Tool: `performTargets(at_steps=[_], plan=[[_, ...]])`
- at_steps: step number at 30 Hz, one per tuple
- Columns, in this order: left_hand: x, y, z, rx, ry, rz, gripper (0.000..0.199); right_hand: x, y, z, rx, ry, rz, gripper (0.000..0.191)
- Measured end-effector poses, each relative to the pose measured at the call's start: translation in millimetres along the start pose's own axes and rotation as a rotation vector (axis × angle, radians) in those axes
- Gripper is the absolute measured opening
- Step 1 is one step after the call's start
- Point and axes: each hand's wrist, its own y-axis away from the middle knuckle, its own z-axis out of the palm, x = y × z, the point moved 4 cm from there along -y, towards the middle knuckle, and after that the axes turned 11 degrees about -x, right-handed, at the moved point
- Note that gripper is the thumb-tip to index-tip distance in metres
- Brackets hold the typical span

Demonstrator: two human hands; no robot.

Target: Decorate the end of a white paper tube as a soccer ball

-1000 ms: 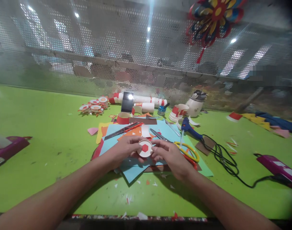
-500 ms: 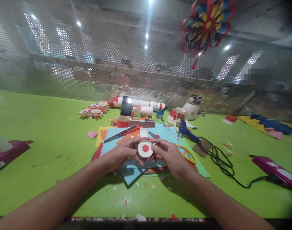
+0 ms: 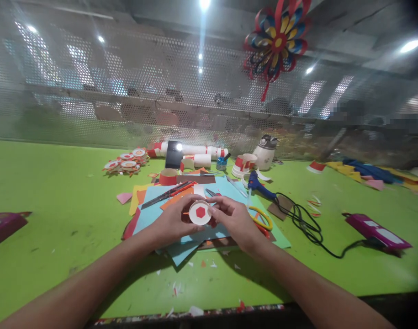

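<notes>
Between my two hands is a small round white paper disc with a red hexagon on its face, tilted toward me. My left hand grips its left rim, fingers curled round it. At the right rim, my right hand pinches it with thumb and fingers; some fingertips are hidden behind. Beneath lie blue paper sheets over other coloured sheets. Black-bladed scissors with red handles rest left of the disc, and yellow-handled scissors lie by my right wrist.
A blue glue gun with a black cord lies right, near a purple power strip. Decorated discs are piled back left. White-and-red paper tubes, a dark phone and a white pot stand behind. Paper scraps dot the front.
The camera view has turned slightly right, so everything sits further left. Both hands still hold the disc, which is turned a little; the left fingers have closed in below it.
</notes>
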Motion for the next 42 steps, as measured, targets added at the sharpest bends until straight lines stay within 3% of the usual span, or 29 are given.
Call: performTargets(at_steps=[7,16,29,42], plan=[[6,1,-1.0,0.028,-0.046,0.024,0.052,2,-1,0,-0.005,-0.054,-0.009,0.034],[4,0,2.1,0.045,-0.048,-0.012,0.052,9,0,1,-0.012,-0.104,0.084,0.032],[3,1,2.4,0.004,-0.051,-0.053,0.052,11,-3,-1,0.005,-0.164,0.076,0.036],[0,1,-0.3,-0.021,0.025,-0.022,0.056,5,0,0,-0.022,-0.085,0.115,0.033]])
